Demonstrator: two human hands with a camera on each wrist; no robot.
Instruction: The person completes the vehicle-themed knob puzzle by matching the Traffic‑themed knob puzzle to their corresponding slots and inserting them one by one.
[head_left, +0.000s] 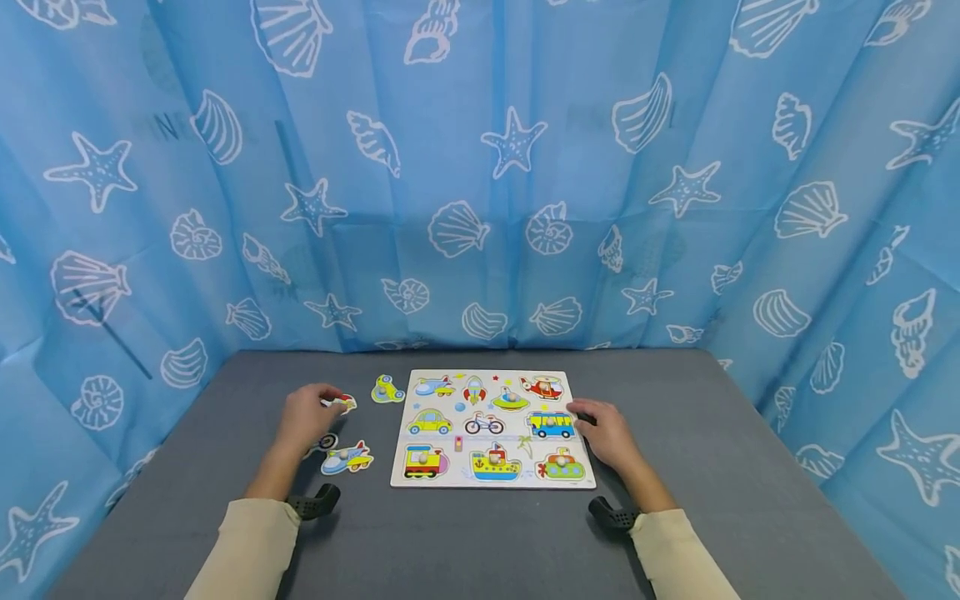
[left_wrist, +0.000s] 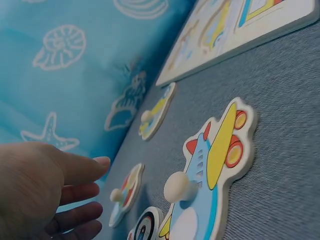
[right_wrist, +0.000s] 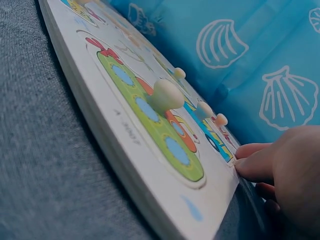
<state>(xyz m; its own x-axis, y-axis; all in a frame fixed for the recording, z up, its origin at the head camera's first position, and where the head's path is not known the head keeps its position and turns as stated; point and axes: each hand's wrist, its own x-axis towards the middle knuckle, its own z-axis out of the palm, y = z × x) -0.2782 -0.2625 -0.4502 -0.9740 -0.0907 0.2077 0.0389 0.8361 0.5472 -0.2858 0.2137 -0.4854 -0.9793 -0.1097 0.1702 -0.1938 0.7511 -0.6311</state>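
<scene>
1. Puzzle board (head_left: 515, 423) lies flat on the grey tabletop (head_left: 495, 542). On its face a saucer piece (head_left: 511, 401) sits at one o'clock, a bus piece (head_left: 551, 424) at three, a submarine piece (head_left: 561, 465) at four, a ship piece (head_left: 495, 467) at six and a train piece (head_left: 424, 461) at eight.
2. Left hand (head_left: 303, 418), at the board's nine o'clock, has its grip spread, thumb parted from the loosely bent fingers; a red piece (left_wrist: 130, 191) lies near it, at its two o'clock.
3. An airplane piece (head_left: 347, 457) lies at that hand's four o'clock, beside a partly hidden wheeled piece (head_left: 327, 441). A yellow-green piece (head_left: 387, 389) lies just off the board's ten o'clock corner.
4. Right hand (head_left: 606, 429) touches the board's three o'clock edge, its grip fairly straight, thumb and forefinger close together.
</scene>
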